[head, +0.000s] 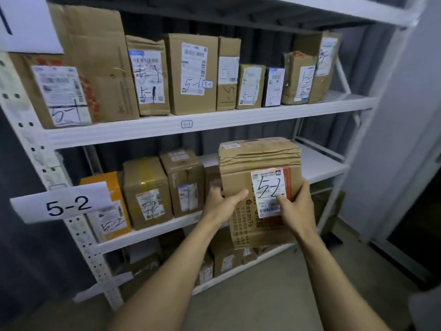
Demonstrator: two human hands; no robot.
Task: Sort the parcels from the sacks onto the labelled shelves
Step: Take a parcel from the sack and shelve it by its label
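At lower left, a paper sign (66, 206) reading 5-2; right of it, left hand (222, 204) and right hand (296, 209) gripping the two sides of a creased cardboard parcel (260, 161) marked 5-2, held upright in front of the middle shelf (155, 231), not yet set down. Likely to knock the brown box (183, 182) on its left or tip off the front edge if pushed in crooked. White metal boards, upper shelf (214, 126) packed with 5-1 boxes, grey floor (262, 295), pale wall (405, 115) at far right.
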